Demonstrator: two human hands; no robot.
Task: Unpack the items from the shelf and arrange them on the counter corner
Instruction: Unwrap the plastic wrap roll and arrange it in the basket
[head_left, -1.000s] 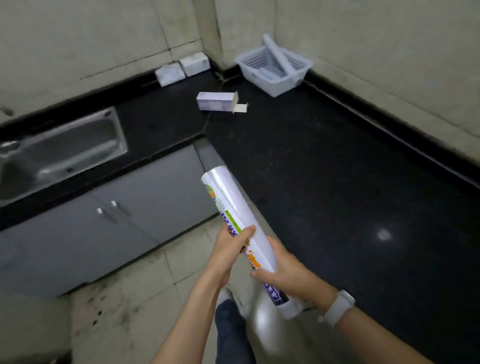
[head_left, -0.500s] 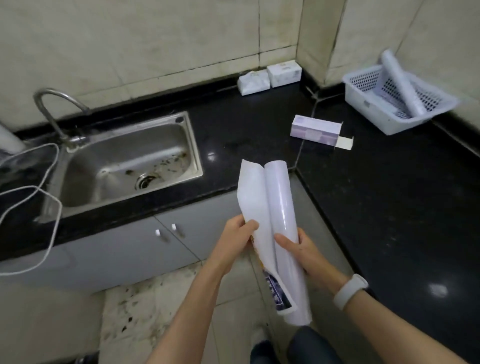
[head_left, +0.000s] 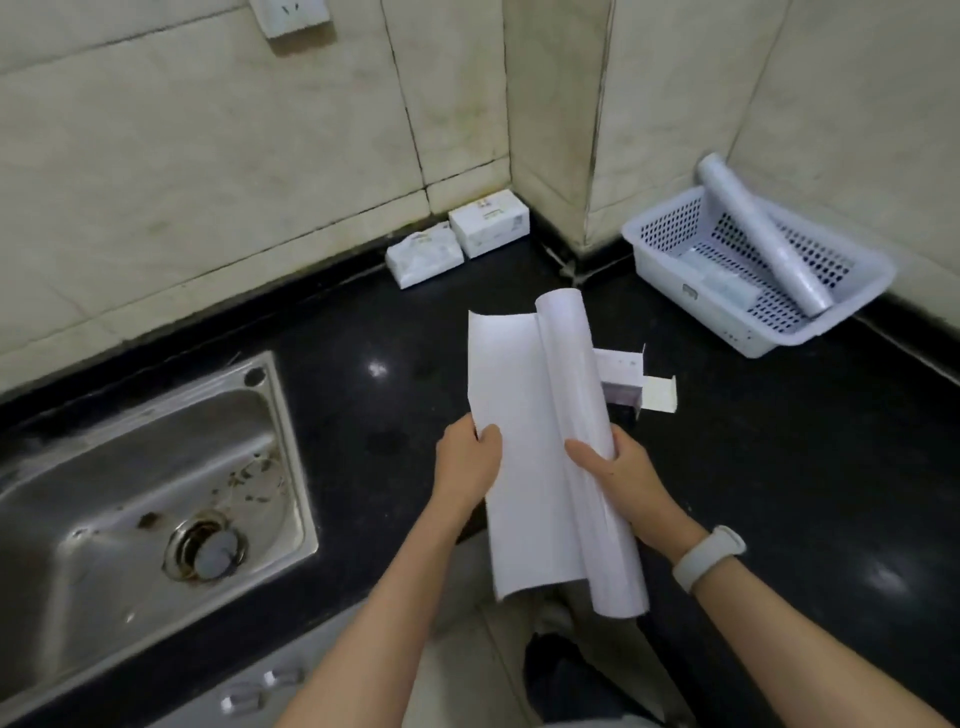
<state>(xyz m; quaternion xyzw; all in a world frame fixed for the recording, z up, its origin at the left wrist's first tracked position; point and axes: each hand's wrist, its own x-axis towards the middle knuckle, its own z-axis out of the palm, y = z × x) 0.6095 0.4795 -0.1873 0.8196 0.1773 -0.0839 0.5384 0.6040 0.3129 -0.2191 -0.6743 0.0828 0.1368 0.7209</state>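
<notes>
I hold a white roll (head_left: 587, 415) upright over the black counter (head_left: 779, 493). Its loose paper wrapper (head_left: 514, 441) is peeled open to the left. My left hand (head_left: 467, 462) pinches the wrapper's left edge. My right hand (head_left: 618, 467) grips the roll itself. Behind the roll lies an opened lilac carton (head_left: 623, 376), partly hidden. Two white tissue packs (head_left: 457, 236) stand in the counter corner against the wall. A white basket (head_left: 753, 270) at the right holds another wrapped roll (head_left: 758, 234).
A steel sink (head_left: 140, 499) is set into the counter at the left. Tiled walls meet at a protruding pillar (head_left: 550, 119) behind the corner. A wall socket (head_left: 291, 15) is high up. Grey cabinet doors (head_left: 260, 691) and the floor are below.
The wrapper has been peeled further off the roll and now shows its plain white inside. Both hands and the roll have moved forward over the counter, and my view has tilted toward the corner.
</notes>
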